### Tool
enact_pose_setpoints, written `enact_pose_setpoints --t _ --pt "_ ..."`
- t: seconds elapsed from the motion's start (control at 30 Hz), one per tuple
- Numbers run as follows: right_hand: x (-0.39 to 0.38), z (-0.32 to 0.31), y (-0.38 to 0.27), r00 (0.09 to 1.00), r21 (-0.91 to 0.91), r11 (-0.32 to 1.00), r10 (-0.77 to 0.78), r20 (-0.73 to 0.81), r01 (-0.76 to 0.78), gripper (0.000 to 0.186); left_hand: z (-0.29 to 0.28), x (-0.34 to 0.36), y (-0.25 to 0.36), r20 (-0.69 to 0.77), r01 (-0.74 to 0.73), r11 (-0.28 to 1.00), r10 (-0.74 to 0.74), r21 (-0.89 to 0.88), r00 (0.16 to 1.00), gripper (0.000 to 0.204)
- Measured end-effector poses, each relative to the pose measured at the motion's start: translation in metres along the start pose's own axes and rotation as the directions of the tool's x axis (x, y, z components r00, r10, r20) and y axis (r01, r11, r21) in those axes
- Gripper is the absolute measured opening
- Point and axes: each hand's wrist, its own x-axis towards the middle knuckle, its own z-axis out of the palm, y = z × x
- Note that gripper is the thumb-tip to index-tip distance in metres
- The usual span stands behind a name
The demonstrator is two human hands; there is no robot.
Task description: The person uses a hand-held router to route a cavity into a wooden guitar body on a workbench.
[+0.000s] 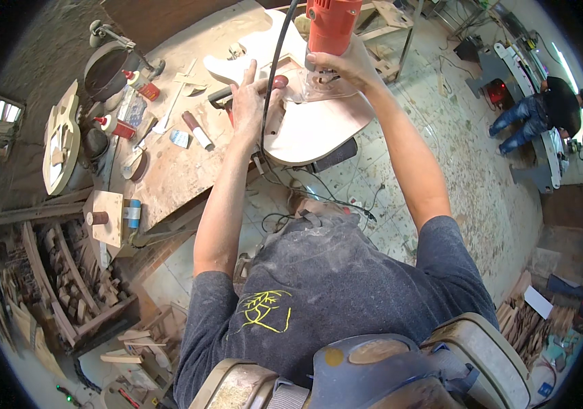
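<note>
My right hand [349,65] wraps around the lower part of a red router [332,27], whose clear base rests on a pale wooden guitar body [318,126]. My left hand [247,102] lies beside the router on the guitar body's left side. Its fingers stretch out and are apart, and its thumb side is next to a dark red ball knob [280,82]. Whether the hand touches that knob I cannot tell. A clamp [220,97] shows partly behind my left wrist. The black power cord [274,75] hangs down past my left hand. The router's bit is hidden.
On the dusty workbench [169,184] lie red-and-white glue bottles [143,85], a wooden-ended cylinder [197,131] and a round lamp [104,71]. Another guitar body [63,140] leans at left. Wood offcuts [73,273] fill a crate below. A person [543,112] stands by a machine at right.
</note>
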Motion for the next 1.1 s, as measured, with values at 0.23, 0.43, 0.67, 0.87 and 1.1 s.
enact_pose_setpoints --t 0.23,0.43,0.67,0.87,1.1 --pt "0.005 0.004 -0.002 1.000 0.018 1.000 0.024 -0.003 -0.024 0.047 -0.003 -0.001 0.006 -0.039 0.048 0.998 -0.050 -0.041 0.998 0.023" --pt "0.011 0.006 -0.003 1.000 0.062 0.998 0.007 0.023 -0.009 0.047 -0.007 0.002 0.005 -0.046 0.002 0.998 0.001 0.056 0.999 0.023" --pt "0.022 0.005 0.010 0.999 0.008 1.000 0.006 0.046 -0.007 0.048 -0.006 0.008 0.001 -0.079 0.044 0.999 -0.046 -0.022 0.996 0.021" --pt "0.024 0.010 0.004 0.998 -0.018 0.999 0.040 0.045 -0.039 0.055 -0.007 0.012 -0.001 -0.099 0.024 0.999 -0.027 -0.032 0.995 0.020" --pt "0.029 0.010 0.010 0.997 0.006 0.999 0.042 0.064 -0.043 0.052 -0.008 0.014 -0.006 -0.115 -0.008 0.998 0.001 -0.057 0.993 0.021"
